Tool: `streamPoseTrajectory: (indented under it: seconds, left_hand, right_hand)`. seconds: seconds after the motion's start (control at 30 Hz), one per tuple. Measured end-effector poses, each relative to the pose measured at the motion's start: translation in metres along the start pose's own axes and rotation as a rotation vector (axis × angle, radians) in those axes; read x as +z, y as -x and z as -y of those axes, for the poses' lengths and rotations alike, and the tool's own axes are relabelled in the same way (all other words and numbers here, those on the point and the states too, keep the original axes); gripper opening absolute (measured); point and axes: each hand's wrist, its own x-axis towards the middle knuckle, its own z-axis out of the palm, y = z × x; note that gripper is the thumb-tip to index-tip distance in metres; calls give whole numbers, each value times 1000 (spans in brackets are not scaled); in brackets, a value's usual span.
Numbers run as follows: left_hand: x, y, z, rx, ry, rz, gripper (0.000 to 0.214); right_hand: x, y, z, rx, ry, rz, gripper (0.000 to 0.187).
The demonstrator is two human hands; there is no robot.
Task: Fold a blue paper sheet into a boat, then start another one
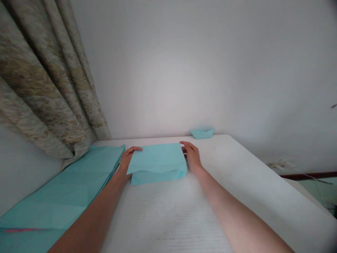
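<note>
A light-blue sheet of paper (pixel 158 158), folded over with a second layer showing below its front edge, is held between my two hands just above the white table (pixel 168 218). My left hand (pixel 129 156) grips its left side, fingertips over the far left corner and the thumb hidden. At the far right corner, my right hand (pixel 191 154) pinches the paper, its index finger along the top edge. Behind the paper to the right, a folded light-blue paper boat (pixel 202 134) stands by the wall.
Large light-blue sheets (pixel 65 189) lie stacked along the table's left side, near my left forearm. A patterned curtain (pixel 47 70) hangs at the left. The white wall (pixel 168 70) borders the table's far edge. Cables (pixel 281 164) show beyond the right edge.
</note>
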Motion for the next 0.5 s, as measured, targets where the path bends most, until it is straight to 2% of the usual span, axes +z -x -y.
streamPoseTrajectory:
  seconds: [0.1,0.2,0.33,0.43,0.5]
  left_hand:
    - [1,0,-1,2,42,31,23]
    - [3,1,-2,-8,-15,15,24]
    - [7,1,-5,6,92,-44,34]
    - [10,0,-5,-113,169,-128,40]
    - [11,1,-4,-159,146,-79,44]
  right_hand:
    - [-1,0,0,2,-15,-5,38]
    - [-1,-1,-1,-16,-2,9,34]
    - [-1,-5,-7,-38,33,18,46]
    - [-2,-9,-13,-83,59,-21,49]
    - [-2,-11,-16,-104,88,-34,48]
